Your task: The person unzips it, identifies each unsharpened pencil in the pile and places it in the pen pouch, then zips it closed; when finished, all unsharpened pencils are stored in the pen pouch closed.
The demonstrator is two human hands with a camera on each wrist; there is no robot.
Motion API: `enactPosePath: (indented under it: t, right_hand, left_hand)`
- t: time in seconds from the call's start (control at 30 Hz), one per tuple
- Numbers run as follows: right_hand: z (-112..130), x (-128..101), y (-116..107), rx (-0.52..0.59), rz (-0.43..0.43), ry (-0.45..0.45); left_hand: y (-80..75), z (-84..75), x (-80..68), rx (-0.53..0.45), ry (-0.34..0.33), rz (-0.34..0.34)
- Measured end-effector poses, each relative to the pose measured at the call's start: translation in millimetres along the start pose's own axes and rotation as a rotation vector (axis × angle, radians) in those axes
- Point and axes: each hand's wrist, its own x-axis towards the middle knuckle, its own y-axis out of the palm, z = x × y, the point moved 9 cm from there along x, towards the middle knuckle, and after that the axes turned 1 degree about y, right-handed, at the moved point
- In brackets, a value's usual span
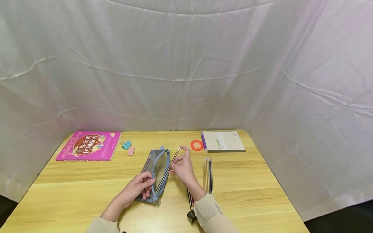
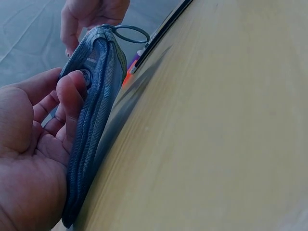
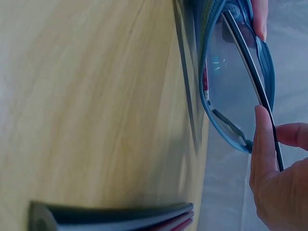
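Observation:
A mesh pencil case (image 1: 153, 157) with a blue zipper lies on the table, its mouth gaping. My left hand (image 1: 140, 186) pinches the near part of its rim between thumb and fingers. With thumb and fingertips, my right hand (image 1: 183, 166) holds a dark, striped pencil (image 1: 175, 156) at a slant, its lower end inside the opening. The right wrist view shows this pencil (image 3: 243, 55) running down into the case past the zipper (image 3: 207, 96). Through the mesh a slim pencil-like item (image 1: 146, 162) shows. A metal ring (image 1: 158, 203) hangs at the zipper's near end.
Several pencils (image 1: 208, 174) lie in a row right of my right hand. Dark sticks with a black end piece (image 1: 191, 216) lie by the right sleeve. Behind are a pink book (image 1: 102, 145), teal binder clips (image 1: 126, 144), pink eraser (image 1: 130, 151), orange tape roll (image 1: 197, 145), purple marker (image 1: 204, 142) and notebook (image 1: 228, 142).

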Motion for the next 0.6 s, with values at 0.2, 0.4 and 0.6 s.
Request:
enactPosePath:
  t: [0.2, 0.4, 0.6]
  right_hand:
    - [-5, -3, 4, -0.019, 0.002, 0.001]
    - [-13, -8, 13, -0.05, 0.02, 0.017]
    - [-19, -13, 26, -0.047, 0.048, 0.04]
  left_hand:
    - [0.1, 0.8, -0.5, -0.002, -0.008, -0.003]
    - [-0.5, 0.4, -0.7, -0.004, -0.009, -0.013]
    - [-0.6, 0.3, -0.3, -0.008, -0.013, -0.012]
